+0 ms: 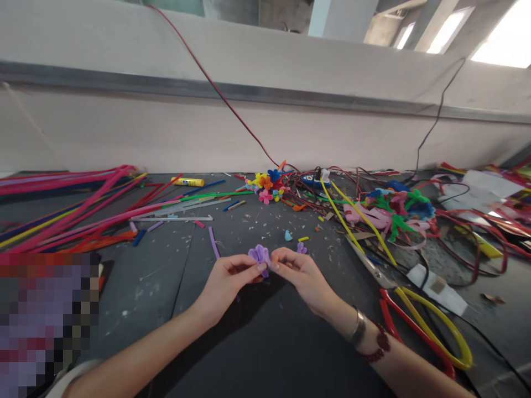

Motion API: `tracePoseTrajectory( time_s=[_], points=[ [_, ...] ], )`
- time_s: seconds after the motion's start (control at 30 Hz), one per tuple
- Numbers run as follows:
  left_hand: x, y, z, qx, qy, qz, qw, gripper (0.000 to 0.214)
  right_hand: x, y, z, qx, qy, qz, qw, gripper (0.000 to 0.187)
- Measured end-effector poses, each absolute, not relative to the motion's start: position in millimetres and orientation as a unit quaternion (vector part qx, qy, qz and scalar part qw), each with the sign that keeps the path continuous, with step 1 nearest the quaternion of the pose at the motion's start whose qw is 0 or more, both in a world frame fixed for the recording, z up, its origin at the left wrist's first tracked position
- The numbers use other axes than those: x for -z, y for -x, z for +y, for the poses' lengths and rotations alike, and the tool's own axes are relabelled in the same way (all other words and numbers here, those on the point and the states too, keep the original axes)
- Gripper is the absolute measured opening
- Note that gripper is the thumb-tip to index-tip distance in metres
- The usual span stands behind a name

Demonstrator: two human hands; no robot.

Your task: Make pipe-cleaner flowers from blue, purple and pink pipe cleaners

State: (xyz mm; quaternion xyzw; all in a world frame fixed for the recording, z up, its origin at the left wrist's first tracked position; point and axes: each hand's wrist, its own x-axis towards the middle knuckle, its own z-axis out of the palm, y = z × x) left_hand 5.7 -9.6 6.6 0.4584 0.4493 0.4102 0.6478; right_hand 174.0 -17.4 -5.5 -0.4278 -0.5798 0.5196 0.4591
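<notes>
Over the workbench (pixel 136 293), both hands (pixel 228 287) pinch a purple pipe-cleaner flower (pixel 260 257).

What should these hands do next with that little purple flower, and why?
Probably the right hand should pick up the small purple curl lying just beyond it. It matches the purple pipe-cleaner flower both hands pinch and sits close by, while the left hand could keep hold of the flower.
</notes>
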Motion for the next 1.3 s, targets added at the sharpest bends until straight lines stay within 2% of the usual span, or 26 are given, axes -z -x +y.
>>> tracePoseTrajectory(
  time_s=[0.2,0.37,0.6,0.7,0.83,1.0,1.07,1.2,1.3],
  points=[
    [-4.5,-5.6,-10.8,-0.424,-0.454,0.435,0.652,0.009,2.8,-162.2,-23.0,-0.591,0.414,-0.511,0.467,0.011],
    [-1.7,-4.4,-10.6,-0.426,-0.507,0.433,0.612,0.006,3.2,-160.7,-23.3,-0.621,0.410,-0.472,0.472,0.013],
    [-3.4,-4.9,-11.6,-0.444,-0.539,0.401,0.593,0.003,6.5,-163.7,-20.8,-0.661,0.414,-0.447,0.438,0.018],
    [-2.8,-5.0,-11.3,-0.441,-0.543,0.398,0.593,0.002,4.0,-164.8,-20.4,-0.599,0.441,-0.498,0.446,0.017],
    [-3.3,-4.5,-10.0,-0.428,-0.526,0.428,0.598,0.006,-9.2,-167.8,-21.7,-0.458,0.464,-0.611,0.449,0.008],
    [-5.8,-3.1,-9.0,-0.415,-0.511,0.449,0.604,0.009,-19.8,-200.9,-9.5,-0.195,0.570,-0.673,0.430,0.016],
    [-5.5,-2.9,-9.1,-0.412,-0.512,0.449,0.605,0.011,-14.5,-219.3,-1.0,-0.116,0.615,-0.680,0.383,0.017],
    [-4.1,-2.7,-9.7,-0.416,-0.512,0.450,0.602,0.011,1.5,-239.0,8.6,-0.076,0.617,-0.732,0.279,0.028],
    [-3.7,-2.0,-9.8,-0.418,-0.512,0.446,0.603,0.009,4.9,-237.4,7.9,-0.063,0.606,-0.759,0.231,0.022]
  ],
)
